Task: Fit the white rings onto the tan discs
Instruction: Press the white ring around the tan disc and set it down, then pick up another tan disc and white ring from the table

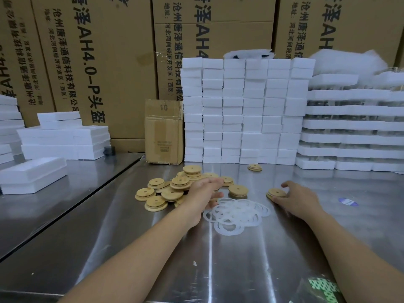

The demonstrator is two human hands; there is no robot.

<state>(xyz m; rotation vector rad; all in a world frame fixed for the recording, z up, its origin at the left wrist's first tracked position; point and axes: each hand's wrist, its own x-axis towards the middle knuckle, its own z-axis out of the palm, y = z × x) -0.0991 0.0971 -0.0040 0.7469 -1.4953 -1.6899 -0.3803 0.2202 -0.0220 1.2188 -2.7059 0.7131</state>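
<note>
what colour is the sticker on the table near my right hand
Blue with white markings, seen in the head view.

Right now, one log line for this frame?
phase: pickup | left hand: over tan discs, grip unclear | right hand: fingers on single disc | white rings: loose pile between hands | fitted: none visible

Left hand (204,191) over tan discs (172,189), right hand (299,197) touching 1 disc (276,192), white rings (236,212) between

Large cartons (94,62) behind small box (164,132): "沧州唐泽通信科技有限公司", "唐泽AH4.0-P头盔". Small box, top edge: "10".
</note>
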